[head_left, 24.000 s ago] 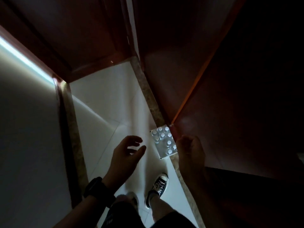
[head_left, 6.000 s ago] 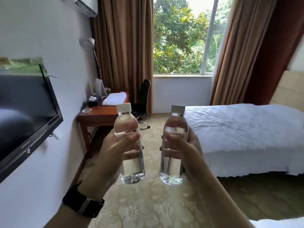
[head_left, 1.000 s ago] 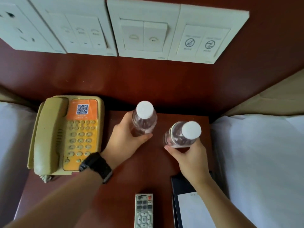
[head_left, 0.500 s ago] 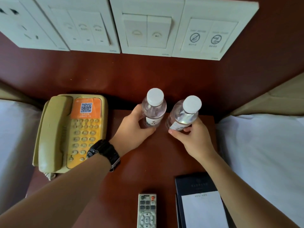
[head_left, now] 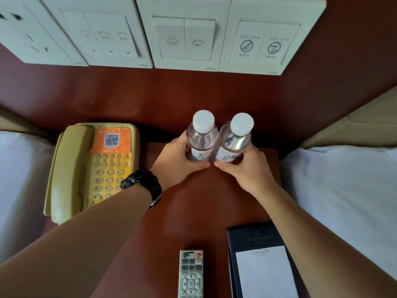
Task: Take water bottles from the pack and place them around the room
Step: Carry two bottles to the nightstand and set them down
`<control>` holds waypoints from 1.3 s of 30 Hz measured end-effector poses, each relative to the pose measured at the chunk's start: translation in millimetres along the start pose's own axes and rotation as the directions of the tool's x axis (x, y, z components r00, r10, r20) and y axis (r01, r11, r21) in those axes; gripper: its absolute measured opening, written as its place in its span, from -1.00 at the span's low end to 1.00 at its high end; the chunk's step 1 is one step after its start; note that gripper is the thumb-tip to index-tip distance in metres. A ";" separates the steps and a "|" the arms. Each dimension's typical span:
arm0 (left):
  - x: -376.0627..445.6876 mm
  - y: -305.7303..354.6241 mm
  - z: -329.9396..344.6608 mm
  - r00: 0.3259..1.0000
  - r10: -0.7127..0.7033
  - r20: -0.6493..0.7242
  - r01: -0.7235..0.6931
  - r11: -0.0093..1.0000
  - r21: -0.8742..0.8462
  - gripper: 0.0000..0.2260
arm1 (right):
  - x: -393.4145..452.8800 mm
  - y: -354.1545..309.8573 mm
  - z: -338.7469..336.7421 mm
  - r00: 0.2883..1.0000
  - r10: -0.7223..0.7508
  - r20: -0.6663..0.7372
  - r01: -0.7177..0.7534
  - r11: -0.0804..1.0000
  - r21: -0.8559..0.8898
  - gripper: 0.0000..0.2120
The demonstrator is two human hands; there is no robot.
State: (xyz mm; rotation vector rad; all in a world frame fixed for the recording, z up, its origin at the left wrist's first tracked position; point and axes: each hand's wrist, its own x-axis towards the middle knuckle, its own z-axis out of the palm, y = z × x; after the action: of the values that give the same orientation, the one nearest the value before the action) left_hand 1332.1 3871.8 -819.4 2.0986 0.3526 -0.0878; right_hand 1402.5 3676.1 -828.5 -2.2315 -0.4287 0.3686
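Observation:
Two clear water bottles with white caps stand upright side by side at the back of the dark red nightstand (head_left: pixel 193 207). My left hand (head_left: pixel 178 162) grips the left bottle (head_left: pixel 202 138) low on its body, around the label. My right hand (head_left: pixel 247 168) grips the right bottle (head_left: pixel 235 143) the same way. The two bottles touch or nearly touch, and my thumbs almost meet in front of them. The pack is not in view.
A beige telephone (head_left: pixel 90 168) with an orange sticker lies left of the bottles. A grey remote control (head_left: pixel 191 274) and a dark notepad folder (head_left: pixel 260 261) lie near the front. White switch panels (head_left: pixel 184 37) line the wall above. White bedding flanks the nightstand on both sides.
Both hands have pushed the bottles further back and together. The right bottle, tilted a second ago, now stands upright against the left one.

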 end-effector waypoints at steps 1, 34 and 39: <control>-0.6 0.8 1.8 1.000 -0.007 -0.017 0.007 1.000 0.003 -0.39 | 0.2 -0.1 -1.3 1.000 0.002 0.010 -0.002 1.000 0.005 -0.28; -224.4 420.2 -275.3 0.784 0.331 -0.525 -0.324 0.940 0.108 -0.89 | -140.2 -430.9 -300.9 0.944 -0.282 -0.172 0.315 0.927 0.206 -0.75; -286.1 502.6 -320.3 0.628 0.351 -0.695 -0.393 0.913 0.107 -0.87 | -187.5 -522.9 -358.1 0.866 -0.475 -0.154 0.496 0.855 0.152 -0.80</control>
State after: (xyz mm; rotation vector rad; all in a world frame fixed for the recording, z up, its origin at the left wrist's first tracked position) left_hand 1176.7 3835.8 -177.8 2.0299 0.3453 1.0007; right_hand 1281.2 3675.7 -178.8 -1.8642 -0.8408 0.0112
